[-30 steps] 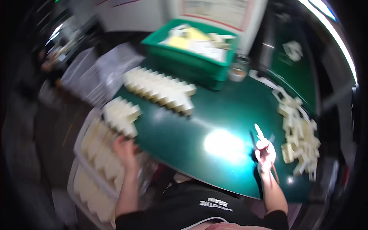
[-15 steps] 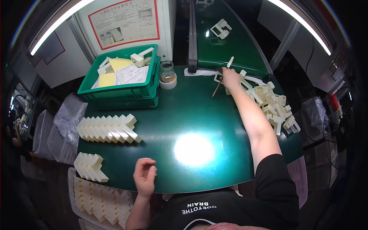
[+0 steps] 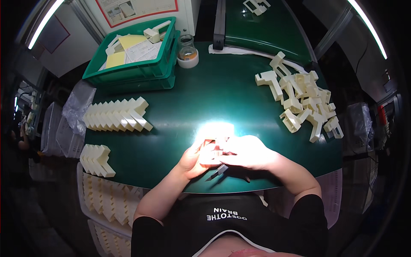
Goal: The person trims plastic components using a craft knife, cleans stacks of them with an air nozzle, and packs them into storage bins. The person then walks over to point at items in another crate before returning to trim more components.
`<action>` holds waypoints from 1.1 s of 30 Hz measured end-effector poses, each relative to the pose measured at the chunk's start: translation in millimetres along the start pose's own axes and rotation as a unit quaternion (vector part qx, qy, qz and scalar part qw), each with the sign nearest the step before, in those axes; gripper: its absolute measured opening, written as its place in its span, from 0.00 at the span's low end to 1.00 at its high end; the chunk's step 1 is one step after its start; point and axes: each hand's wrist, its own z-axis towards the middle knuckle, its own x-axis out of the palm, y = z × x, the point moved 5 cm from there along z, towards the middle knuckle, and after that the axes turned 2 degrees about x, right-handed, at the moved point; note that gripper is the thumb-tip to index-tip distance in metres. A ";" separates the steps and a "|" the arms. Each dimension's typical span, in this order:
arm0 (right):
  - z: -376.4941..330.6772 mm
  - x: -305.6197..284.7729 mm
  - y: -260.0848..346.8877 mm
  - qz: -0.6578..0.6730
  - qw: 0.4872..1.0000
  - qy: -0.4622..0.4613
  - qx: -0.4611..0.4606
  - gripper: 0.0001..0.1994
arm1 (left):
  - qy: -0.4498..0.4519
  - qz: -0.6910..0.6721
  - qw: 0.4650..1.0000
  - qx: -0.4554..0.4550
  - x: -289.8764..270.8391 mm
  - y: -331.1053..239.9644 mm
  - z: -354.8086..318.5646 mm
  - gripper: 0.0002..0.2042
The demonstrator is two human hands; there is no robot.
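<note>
Close to the table's front edge, my two hands meet under a bright glare. My left hand (image 3: pixel 192 162) is closed around a cream plastic part (image 3: pixel 209 155), whose outline is partly washed out. My right hand (image 3: pixel 252 152) is closed, its fingers against the same part. Below the fingers a small knife (image 3: pixel 217 172) with a grey pointed blade sticks out toward the lower left. It appears to be in my right hand, though its handle is hidden.
A loose pile of cream parts (image 3: pixel 306 96) lies at the right. Two nested rows (image 3: pixel 115 115) (image 3: pixel 98 160) stand left. Behind are a green crate (image 3: pixel 128 75) with papers, a glass jar (image 3: pixel 187 51) and a green conveyor (image 3: pixel 265 36). A bin of stacked parts (image 3: pixel 109 197) sits below left.
My right hand has come back from the pile to the front, bringing a cream part. My left hand has moved right to meet it and grips the part. The whole view has shifted.
</note>
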 end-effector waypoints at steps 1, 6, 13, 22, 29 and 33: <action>-7.8 -3.7 1.9 -0.075 0.992 -0.033 -0.093 0.16 | 0.012 -0.020 0.999 0.027 0.7 -0.7 1.7 0.30; -40.4 -13.6 -39.0 0.001 0.959 -0.267 -0.094 0.15 | 0.035 -0.122 0.989 0.070 3.7 -8.4 1.7 0.33; -37.4 -12.6 -56.5 0.194 0.946 -0.249 0.079 0.10 | 0.040 -0.115 0.990 0.067 1.9 -5.9 4.1 0.33; -30.2 -2.4 -69.6 0.158 0.951 -0.237 0.122 0.12 | 0.042 -0.140 0.987 0.074 -1.5 -7.8 4.7 0.33; -23.7 8.2 -11.8 0.113 0.938 -0.257 -0.205 0.37 | -0.136 0.525 0.796 0.269 -19.2 -4.9 1.5 0.30; -22.2 29.7 -13.0 0.127 0.953 -0.182 -0.209 0.25 | -0.141 0.394 0.869 0.262 -9.8 0.5 -3.8 0.27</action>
